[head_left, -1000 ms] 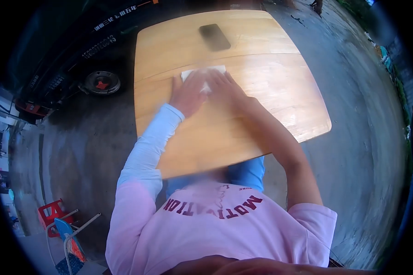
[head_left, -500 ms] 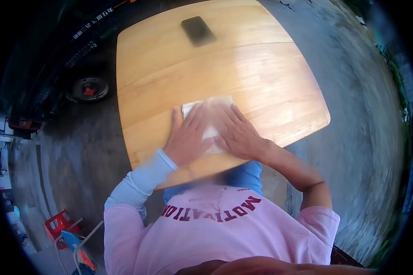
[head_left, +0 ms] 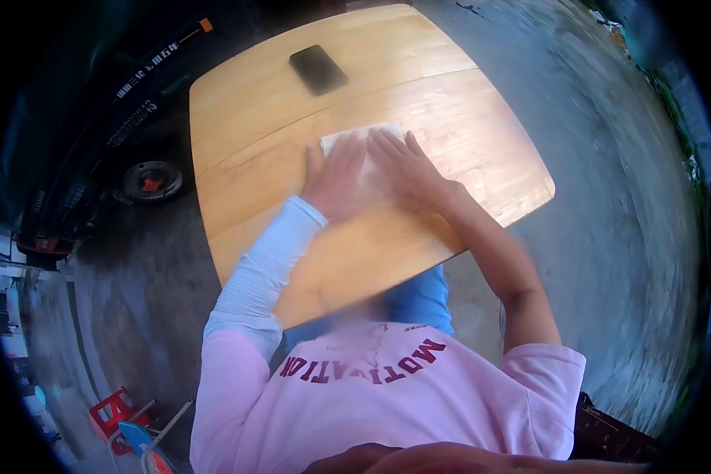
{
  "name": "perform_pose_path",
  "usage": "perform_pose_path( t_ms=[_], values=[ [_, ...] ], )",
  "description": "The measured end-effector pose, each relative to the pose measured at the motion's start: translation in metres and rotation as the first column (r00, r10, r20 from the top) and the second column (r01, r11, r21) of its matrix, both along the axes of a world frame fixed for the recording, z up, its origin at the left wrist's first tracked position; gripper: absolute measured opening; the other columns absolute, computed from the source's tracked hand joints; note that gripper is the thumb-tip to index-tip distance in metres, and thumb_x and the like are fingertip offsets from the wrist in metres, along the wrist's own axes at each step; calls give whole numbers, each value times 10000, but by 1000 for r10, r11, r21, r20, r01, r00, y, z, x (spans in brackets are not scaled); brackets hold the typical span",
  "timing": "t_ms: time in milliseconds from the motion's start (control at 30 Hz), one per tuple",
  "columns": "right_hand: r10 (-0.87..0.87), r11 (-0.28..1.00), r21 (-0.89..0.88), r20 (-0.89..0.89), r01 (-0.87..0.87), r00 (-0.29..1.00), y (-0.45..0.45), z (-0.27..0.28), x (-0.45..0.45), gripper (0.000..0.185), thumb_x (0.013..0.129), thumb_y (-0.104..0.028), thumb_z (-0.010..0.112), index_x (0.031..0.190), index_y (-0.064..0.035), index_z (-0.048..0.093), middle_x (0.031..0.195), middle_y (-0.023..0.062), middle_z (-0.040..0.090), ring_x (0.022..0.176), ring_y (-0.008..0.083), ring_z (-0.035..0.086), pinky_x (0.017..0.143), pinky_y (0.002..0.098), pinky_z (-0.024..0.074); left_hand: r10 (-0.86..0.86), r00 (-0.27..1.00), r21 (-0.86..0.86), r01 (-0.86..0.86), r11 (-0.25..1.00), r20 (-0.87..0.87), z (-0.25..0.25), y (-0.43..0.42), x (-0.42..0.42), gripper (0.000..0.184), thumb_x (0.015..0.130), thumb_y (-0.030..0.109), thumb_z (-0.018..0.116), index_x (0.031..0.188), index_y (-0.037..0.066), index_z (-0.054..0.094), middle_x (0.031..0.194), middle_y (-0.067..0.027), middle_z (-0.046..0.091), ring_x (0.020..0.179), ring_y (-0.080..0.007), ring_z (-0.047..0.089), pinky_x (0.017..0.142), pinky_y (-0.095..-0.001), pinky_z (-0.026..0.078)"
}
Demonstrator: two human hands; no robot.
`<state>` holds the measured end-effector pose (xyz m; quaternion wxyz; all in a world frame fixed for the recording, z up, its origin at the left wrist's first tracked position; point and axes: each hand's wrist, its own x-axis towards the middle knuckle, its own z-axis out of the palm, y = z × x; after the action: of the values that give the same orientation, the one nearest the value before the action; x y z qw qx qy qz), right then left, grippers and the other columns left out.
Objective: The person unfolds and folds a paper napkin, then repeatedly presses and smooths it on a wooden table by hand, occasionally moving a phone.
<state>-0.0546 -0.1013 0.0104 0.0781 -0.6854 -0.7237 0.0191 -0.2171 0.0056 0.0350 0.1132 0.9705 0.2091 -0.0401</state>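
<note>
A white folded cloth or paper point(head_left: 331, 141) lies flat on the wooden table point(head_left: 249, 193), mostly covered by my hands. My left hand point(head_left: 336, 182), below a pale blue sleeve cover, presses on its left part with fingers stretched out and thumb apart. On the right part rests my right hand point(head_left: 407, 170), palm down, its fingers flat and pointing away from me. The two hands are side by side, and both are slightly blurred. Neither one is wrapped round anything.
A black phone point(head_left: 318, 69) lies towards the table's far side. To the left stands a dark vehicle with a wheel point(head_left: 152, 182). A red stool point(head_left: 112, 412) and a blue folding chair point(head_left: 137, 436) are at the lower left on the concrete floor.
Both hands have slid forward, away from my body, and the white cloth or paper has moved with them. My arms are more stretched out. The view has shifted slightly.
</note>
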Motion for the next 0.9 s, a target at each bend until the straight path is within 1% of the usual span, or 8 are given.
perform_pose_path(
  t_ms=[67, 200, 300, 467, 533, 733, 767, 900],
  values=[
    [68, 986, 149, 30, -72, 997, -55, -12, -18, 626, 924, -266, 501, 1434, 61, 340, 1506, 232, 328, 1445, 371, 230, 1152, 564, 208, -86, 994, -14, 87, 996, 66, 2, -41, -27, 986, 843, 614, 564, 1522, 3, 191, 1605, -157, 155, 1499, -302, 88, 1114, -692, 7],
    [-117, 992, 39, -106, 122, 987, -108, 10, -65, 632, 912, -274, 518, 1399, 98, 366, 1475, 281, 344, 1417, 412, 275, 1163, 516, 222, -196, 938, -24, 211, 977, 286, -12, -89, -53, 918, 789, 559, 652, 1452, 5, 341, 1518, -186, 331, 1447, -341, 229, 1084, -712, 78],
    [-181, 978, 86, -114, 192, 977, -103, 2, -60, 638, 918, -268, 511, 1401, 117, 350, 1486, 294, 316, 1423, 416, 261, 1177, 476, 213, -258, 956, -44, 267, 963, 140, -4, -75, -33, 1029, 818, 663, 569, 1493, -41, 241, 1593, -174, 176, 1493, -321, 97, 1116, -686, 6],
    [-137, 984, 104, -80, 145, 987, -43, 5, 22, 665, 911, -229, 510, 1464, 64, 288, 1564, 247, 195, 1470, 374, 171, 1196, 463, 168, -150, 988, -45, 151, 987, 18, 8, -16, 48, 984, 823, 636, 567, 1557, 126, 154, 1623, -107, 122, 1505, -263, 63, 1127, -686, 1],
    [-269, 955, -117, 39, 271, 962, -2, 20, 57, 683, 928, -238, 478, 1506, 17, 216, 1578, 207, 203, 1478, 357, 162, 1189, 478, 187, -85, 996, 36, 85, 996, 5, -17, 19, 91, 939, 838, 597, 558, 1566, 196, 122, 1633, -70, 94, 1507, -243, 58, 1124, -698, 1],
    [-480, 877, -24, -2, 479, 878, 69, -8, 100, 591, 966, -360, 384, 1478, -75, 309, 1558, 196, 250, 1465, 345, 200, 1163, 568, 188, 62, 997, 51, -60, 997, -40, -22, 43, 163, 867, 882, 560, 510, 1567, 205, 113, 1638, -60, 41, 1511, -235, 20, 1079, -751, 12],
    [-469, 878, -35, 137, 478, 872, 55, -3, 88, 602, 967, -365, 377, 1475, -50, 305, 1553, 197, 258, 1463, 351, 201, 1167, 551, 192, 43, 997, 56, -39, 998, -65, -23, 40, 158, 864, 886, 559, 505, 1567, 201, 111, 1638, -64, 35, 1512, -236, 16, 1076, -754, 14],
    [-408, 889, -237, -18, 392, 913, -14, 57, 35, 635, 951, -344, 427, 1441, 43, 315, 1534, 234, 268, 1453, 371, 217, 1164, 530, 212, -77, 996, 16, 78, 997, -32, 1, -13, 98, 931, 866, 580, 537, 1554, 102, 131, 1626, -111, 73, 1507, -277, 20, 1105, -719, 13]
  ],
)
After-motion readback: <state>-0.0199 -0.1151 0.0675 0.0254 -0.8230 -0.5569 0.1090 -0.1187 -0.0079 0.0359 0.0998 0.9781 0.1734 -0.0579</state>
